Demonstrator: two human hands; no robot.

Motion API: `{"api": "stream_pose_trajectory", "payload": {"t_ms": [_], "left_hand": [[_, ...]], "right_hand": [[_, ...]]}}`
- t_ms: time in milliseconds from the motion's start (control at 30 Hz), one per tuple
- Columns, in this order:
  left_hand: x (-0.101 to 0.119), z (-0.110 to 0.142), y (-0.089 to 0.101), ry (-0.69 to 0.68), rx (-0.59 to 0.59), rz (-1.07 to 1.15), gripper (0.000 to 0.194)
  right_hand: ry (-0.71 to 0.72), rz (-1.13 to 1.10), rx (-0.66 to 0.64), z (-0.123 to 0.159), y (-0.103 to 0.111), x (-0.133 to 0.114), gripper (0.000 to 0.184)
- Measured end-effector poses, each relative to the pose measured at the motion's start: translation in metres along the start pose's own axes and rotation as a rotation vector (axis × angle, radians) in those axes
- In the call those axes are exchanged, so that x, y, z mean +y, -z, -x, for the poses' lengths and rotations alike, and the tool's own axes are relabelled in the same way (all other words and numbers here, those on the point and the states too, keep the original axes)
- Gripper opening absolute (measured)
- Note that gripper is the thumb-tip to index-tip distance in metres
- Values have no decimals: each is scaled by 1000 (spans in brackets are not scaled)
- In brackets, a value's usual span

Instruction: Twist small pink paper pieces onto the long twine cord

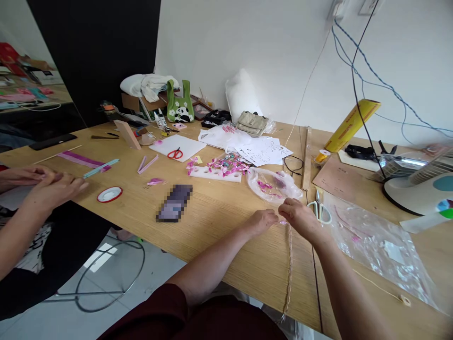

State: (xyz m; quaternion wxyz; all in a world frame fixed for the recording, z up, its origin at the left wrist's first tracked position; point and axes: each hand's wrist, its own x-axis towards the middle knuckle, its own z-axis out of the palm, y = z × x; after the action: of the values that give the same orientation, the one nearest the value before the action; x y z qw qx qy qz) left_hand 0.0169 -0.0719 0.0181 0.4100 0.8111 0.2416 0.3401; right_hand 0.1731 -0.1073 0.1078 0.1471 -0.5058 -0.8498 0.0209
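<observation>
The left hand (pixel 261 221) and right hand (pixel 300 218) pinch the top of a thin, limp cord (pixel 289 264), likely light and floppy, best gripped near its end.

Scissors (pixel 320 211) right of plastic bag (pixel 274 185)

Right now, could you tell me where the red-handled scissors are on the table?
In the head view, the red-handled scissors lie on a white sheet at the far middle-left of the wooden table, left of the pink flower pieces.
</observation>
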Motion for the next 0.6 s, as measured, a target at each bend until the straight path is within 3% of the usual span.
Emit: {"api": "stream_pose_trajectory", "payload": {"t_ms": [133, 300, 467, 600], "left_hand": [[13, 2, 4, 14, -10, 294, 19], [18, 1, 9, 114, 165, 601, 26], [12, -4, 11, 204, 369, 472, 25], [7, -4, 11, 192, 410, 246, 18]], "right_hand": [[-127, -318, 72, 3, -3, 30, 18], [-295, -515, 96, 18, -33, 33, 22], [-335, -454, 115, 26, -46, 6, 22], [-282, -381, 138, 24, -45, -15, 19]]}}
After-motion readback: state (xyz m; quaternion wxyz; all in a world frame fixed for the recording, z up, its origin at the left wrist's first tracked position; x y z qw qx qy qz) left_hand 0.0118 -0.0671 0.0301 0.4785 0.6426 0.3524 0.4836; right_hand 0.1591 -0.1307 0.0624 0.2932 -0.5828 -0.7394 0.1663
